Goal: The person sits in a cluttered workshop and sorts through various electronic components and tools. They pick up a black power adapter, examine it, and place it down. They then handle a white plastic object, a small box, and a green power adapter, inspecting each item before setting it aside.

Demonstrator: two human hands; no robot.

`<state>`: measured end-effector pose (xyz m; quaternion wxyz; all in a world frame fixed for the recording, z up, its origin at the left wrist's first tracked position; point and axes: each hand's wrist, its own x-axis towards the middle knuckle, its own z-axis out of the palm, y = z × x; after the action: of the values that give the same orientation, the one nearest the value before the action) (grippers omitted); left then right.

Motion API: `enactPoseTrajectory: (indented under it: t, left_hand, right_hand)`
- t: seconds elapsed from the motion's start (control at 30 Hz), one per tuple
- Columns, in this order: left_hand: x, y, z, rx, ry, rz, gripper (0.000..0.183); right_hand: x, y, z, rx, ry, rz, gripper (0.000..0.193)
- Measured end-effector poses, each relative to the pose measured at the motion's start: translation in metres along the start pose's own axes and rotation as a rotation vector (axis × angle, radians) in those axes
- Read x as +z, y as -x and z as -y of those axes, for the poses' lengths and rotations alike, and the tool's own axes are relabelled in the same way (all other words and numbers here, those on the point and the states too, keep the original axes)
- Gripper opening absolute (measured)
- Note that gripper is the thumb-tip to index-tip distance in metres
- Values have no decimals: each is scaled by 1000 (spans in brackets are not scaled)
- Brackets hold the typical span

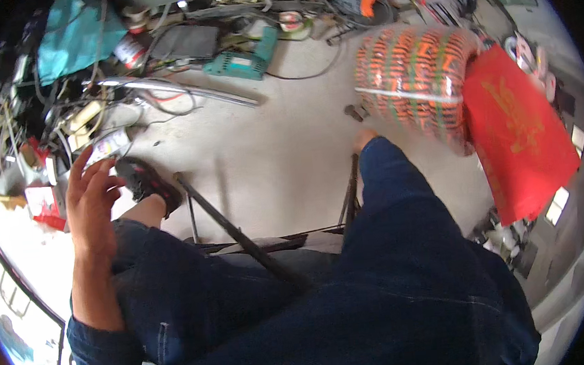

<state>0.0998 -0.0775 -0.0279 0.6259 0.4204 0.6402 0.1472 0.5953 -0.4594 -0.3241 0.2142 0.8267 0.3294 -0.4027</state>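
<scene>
Your left hand up at left, fingers loosely spread, nothing seen in it, beside dark shoe in view. Black bar slants between your arms. Right hand mostly hidden past blue sleeve, blurred; can't tell if wide, narrow or gripping. Small dark piece on floor just ahead of right hand, slightly left; long axis looks slanted, blurry. Right hand much nearer. Wrapped tire near, to piece's right; red bag beyond. Green power tool farther, ahead-left.
</scene>
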Motion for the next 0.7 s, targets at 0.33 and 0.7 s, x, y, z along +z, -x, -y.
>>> enactPoseTrajectory:
  t: [0.33,0.7]
  left_hand:
    - [-14,-19,25,-106,-177,-133,49]
    - [-12,-19,26,-87,-212,-132,46]
  right_hand:
    - [78,-47,8,173,-422,-578,74]
    - [115,-24,55,663,-348,-464,29]
